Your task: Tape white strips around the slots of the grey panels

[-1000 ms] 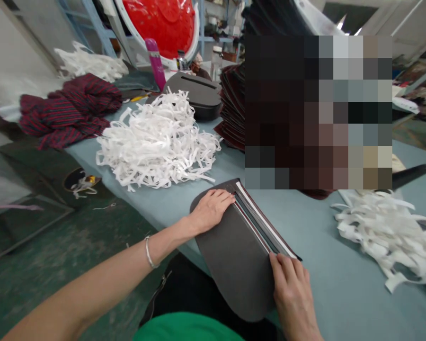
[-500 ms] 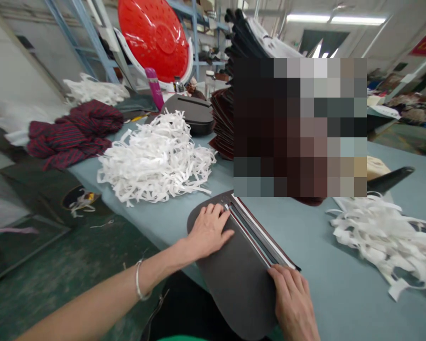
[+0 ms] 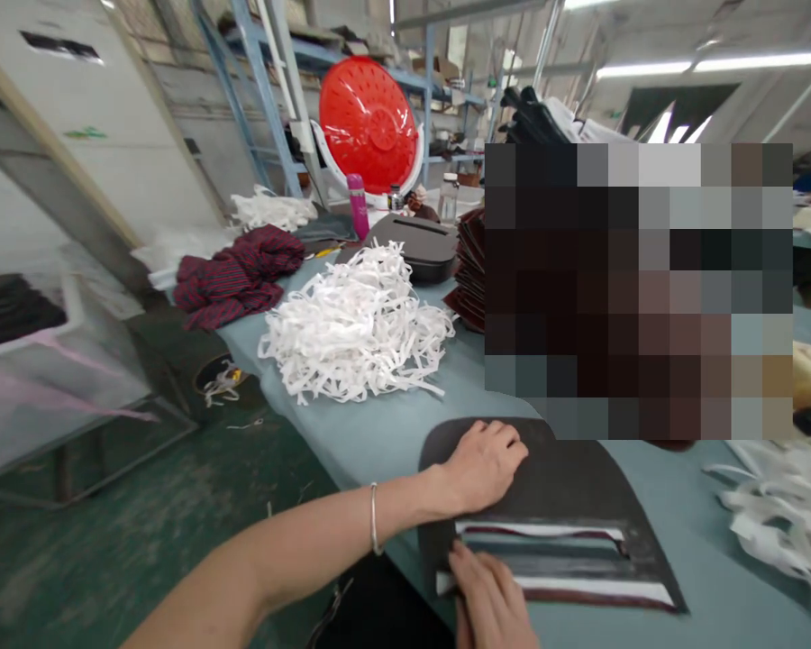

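A dark grey, rounded flat panel (image 3: 554,478) lies on the table in front of me. A long slot is cut near its straight side. White strips with dark red edging run along the slot (image 3: 541,534) and along the near edge (image 3: 598,593). My left hand (image 3: 490,464) rests on top of the panel, fingers a little bent and apart, holding nothing. At the left end of the slot, my right hand (image 3: 492,595) lies over the white edge strip with its fingers outstretched and close together. Its thumb is hidden.
A heap of white strips (image 3: 358,333) lies beyond the panel, and another pile (image 3: 777,523) at right. Behind are a striped cloth (image 3: 236,275), a pink bottle (image 3: 358,207) and a dark case (image 3: 415,248). A blurred block hides the right middle. A bin (image 3: 101,361) stands left.
The panel has turned so its slotted side now faces me. My right hand has shifted left to the slot's left end; my left hand lies on the far part. My view has swung left.
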The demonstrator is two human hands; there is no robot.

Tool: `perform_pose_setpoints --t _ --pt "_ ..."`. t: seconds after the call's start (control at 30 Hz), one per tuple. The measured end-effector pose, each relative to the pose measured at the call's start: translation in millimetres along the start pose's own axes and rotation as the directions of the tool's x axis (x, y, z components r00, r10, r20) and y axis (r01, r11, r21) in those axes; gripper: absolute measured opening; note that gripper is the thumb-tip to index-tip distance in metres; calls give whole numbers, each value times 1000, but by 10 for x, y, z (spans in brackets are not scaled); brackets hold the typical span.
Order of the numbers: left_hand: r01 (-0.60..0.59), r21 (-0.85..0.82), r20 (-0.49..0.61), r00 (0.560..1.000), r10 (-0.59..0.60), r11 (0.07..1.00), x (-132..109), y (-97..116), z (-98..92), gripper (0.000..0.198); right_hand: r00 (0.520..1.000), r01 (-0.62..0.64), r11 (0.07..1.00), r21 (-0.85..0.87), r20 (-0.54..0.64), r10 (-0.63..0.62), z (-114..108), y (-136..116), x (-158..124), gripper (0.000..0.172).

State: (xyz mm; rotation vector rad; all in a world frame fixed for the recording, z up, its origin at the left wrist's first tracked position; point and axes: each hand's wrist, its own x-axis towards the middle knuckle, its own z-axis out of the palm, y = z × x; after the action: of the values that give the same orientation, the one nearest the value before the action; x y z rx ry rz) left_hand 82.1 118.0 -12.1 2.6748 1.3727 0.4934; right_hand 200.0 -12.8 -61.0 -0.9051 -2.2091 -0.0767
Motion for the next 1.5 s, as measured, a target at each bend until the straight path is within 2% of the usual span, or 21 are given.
perform_pose_setpoints --t 0.07,0.13,0.27,0.33,0.43,0.53,0.6,0.67,0.77,0.9,1.07,1.23,1.5 --pt "-49 -33 -21 999 49 998 77 -80 89 24 998 -34 993 114 48 29 -58 -44 208 34" --pt "-56 -84 -52 997 52 995 102 -204 150 28 989 -141 980 139 63 134 -192 80 297 29" --pt "-45 -168 -76 997 33 985 68 -387 163 32 940 -342 939 -38 -23 341 -527 609 110 21" --pt "6 -189 -95 995 -25 982 -12 -322 99 31 915 -404 910 -94 -35 402 -641 838 -22 17" --pt "96 -203 -111 986 -120 974 -245 -40 -36 28 895 -445 889 -105 -13 446 -687 994 -87 16" --pt "99 -207 -99 988 -122 973 -566 251 -100 24 908 -415 905 -91 16 418 -623 986 3 15" --pt "100 -165 -105 987 -118 981 -774 351 -77 24 927 -367 927 -83 53 372 -559 981 88 16" --pt "123 -74 -110 985 -130 990 -937 359 -30 30 936 -333 939 -89 94 340 -503 1008 155 19" --pt "135 36 -60 989 -133 990 -1061 250 2 47 930 -320 942 -105 155 333 -448 1049 191 17" --pt "82 60 20 996 -84 995 -1064 32 -80 52 913 -347 933 -91 196 358 -425 907 137 7" --pt "-2 19 129 992 0 1000 -1035 -144 -199 57 911 -356 933 -63 200 361 -363 628 117 4" --pt "-12 7 125 992 11 1000 -1049 -190 -203 61 919 -320 945 -72 220 328 -226 587 263 8" --pt "13 5 79 997 -13 1000 -1018 -175 -190 65 875 -382 895 -229 224 430 -151 516 331 16"
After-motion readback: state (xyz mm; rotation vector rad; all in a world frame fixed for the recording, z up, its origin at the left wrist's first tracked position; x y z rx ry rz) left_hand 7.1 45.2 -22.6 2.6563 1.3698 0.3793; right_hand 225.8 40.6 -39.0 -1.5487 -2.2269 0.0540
